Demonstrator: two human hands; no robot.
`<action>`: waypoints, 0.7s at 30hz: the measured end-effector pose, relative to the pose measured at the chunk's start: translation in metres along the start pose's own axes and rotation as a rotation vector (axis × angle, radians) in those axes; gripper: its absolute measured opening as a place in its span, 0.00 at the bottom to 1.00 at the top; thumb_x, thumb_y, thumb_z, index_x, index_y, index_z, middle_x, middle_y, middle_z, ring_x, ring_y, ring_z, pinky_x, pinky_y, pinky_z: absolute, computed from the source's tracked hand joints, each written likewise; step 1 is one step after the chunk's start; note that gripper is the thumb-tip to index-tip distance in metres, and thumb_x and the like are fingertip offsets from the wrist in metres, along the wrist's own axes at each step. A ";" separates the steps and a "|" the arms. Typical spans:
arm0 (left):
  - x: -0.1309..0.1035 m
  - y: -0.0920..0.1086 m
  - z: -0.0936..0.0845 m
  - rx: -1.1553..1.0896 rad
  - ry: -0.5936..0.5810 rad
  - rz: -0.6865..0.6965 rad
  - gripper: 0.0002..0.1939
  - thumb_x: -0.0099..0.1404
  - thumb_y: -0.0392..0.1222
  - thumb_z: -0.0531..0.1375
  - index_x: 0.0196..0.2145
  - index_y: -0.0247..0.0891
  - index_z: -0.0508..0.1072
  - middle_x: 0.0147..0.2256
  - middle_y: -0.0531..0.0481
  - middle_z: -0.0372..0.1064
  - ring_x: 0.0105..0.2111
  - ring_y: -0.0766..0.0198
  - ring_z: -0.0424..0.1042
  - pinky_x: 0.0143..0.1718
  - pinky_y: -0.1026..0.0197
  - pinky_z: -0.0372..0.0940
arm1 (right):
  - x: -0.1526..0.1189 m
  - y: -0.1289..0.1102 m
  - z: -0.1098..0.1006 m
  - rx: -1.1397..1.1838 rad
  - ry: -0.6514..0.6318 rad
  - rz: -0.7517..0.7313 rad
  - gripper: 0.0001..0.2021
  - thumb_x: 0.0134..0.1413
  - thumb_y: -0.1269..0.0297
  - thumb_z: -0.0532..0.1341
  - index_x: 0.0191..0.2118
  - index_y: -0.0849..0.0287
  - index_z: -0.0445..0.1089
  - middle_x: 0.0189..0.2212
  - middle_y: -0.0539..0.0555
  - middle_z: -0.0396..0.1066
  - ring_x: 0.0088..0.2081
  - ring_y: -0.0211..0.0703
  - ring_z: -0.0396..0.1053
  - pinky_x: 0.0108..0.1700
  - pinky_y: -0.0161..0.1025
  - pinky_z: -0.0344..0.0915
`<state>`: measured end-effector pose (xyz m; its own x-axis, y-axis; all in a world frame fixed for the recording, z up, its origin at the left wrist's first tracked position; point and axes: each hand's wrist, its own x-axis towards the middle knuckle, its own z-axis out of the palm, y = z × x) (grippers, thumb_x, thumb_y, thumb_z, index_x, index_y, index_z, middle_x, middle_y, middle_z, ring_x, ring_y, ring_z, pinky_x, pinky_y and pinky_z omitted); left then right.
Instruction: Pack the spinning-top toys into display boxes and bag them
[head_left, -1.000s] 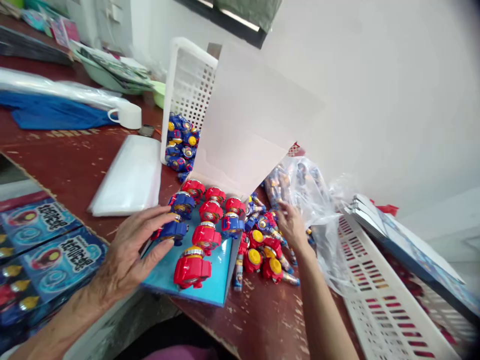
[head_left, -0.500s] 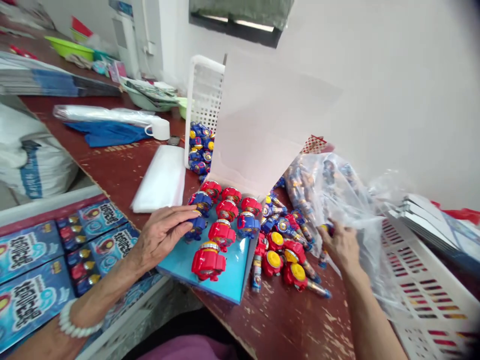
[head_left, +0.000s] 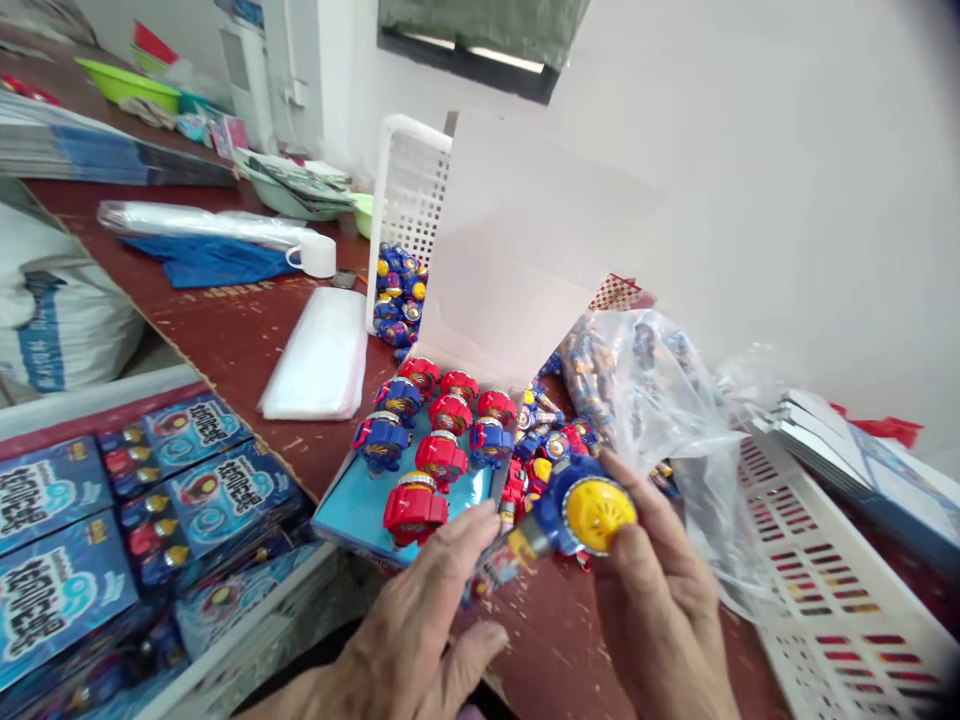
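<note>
A blue toy with a round yellow disc and a printed tube attached is pinched in my right hand, in front of the box. My left hand is open beside the tube's lower end, thumb and fingers apart; whether a fingertip touches the tube is unclear. Behind it stands a light-blue box, its white lid raised. Inside, red toys and blue toys sit in rows. To the box's right lies a pile of similar toys, partly hidden by the held toy.
A clear plastic bag of tubes and a white basket stand on the right. Another white basket is behind the lid. Left are plastic sheets, a white mug and a crate of printed boxes.
My right hand has come from beside the plastic bag to the front, now with the blue toy. My left hand has left the blue toys in the box and moved right, towards the tube.
</note>
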<state>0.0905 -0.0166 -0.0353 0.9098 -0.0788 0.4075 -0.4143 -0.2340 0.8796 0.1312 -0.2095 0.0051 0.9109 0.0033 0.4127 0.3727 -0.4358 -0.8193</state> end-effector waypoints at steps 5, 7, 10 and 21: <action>0.007 -0.022 0.013 -0.646 -0.289 -0.539 0.20 0.63 0.50 0.61 0.51 0.43 0.71 0.29 0.51 0.71 0.28 0.65 0.70 0.28 0.66 0.64 | -0.008 0.000 -0.008 0.147 -0.258 0.057 0.31 0.55 0.45 0.61 0.62 0.46 0.58 0.63 0.56 0.56 0.63 0.57 0.54 0.55 0.53 0.66; 0.009 -0.030 0.011 -1.006 -0.463 -0.705 0.17 0.61 0.50 0.62 0.45 0.39 0.71 0.20 0.57 0.61 0.15 0.73 0.57 0.16 0.70 0.51 | -0.005 0.004 -0.016 0.208 -0.433 0.060 0.39 0.47 0.39 0.63 0.63 0.45 0.57 0.65 0.56 0.51 0.65 0.60 0.51 0.57 0.56 0.63; 0.011 -0.035 0.009 -1.363 -0.691 -0.858 0.17 0.56 0.51 0.65 0.38 0.36 0.70 0.17 0.59 0.56 0.11 0.75 0.51 0.10 0.70 0.45 | -0.001 0.012 -0.019 0.357 -0.526 0.051 0.35 0.47 0.42 0.65 0.61 0.42 0.59 0.62 0.56 0.58 0.59 0.59 0.62 0.53 0.55 0.67; -0.007 -0.020 -0.016 -0.413 -0.535 -0.701 0.21 0.62 0.60 0.56 0.40 0.42 0.75 0.29 0.52 0.70 0.17 0.74 0.61 0.16 0.72 0.55 | 0.014 0.027 -0.022 0.048 0.051 0.097 0.22 0.59 0.57 0.61 0.58 0.50 0.62 0.54 0.57 0.67 0.48 0.48 0.70 0.46 0.43 0.71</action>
<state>0.0922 0.0042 -0.0514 0.8027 -0.5050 -0.3172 0.3420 -0.0458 0.9386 0.1506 -0.2412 -0.0028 0.9333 -0.0831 0.3494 0.2926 -0.3882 -0.8739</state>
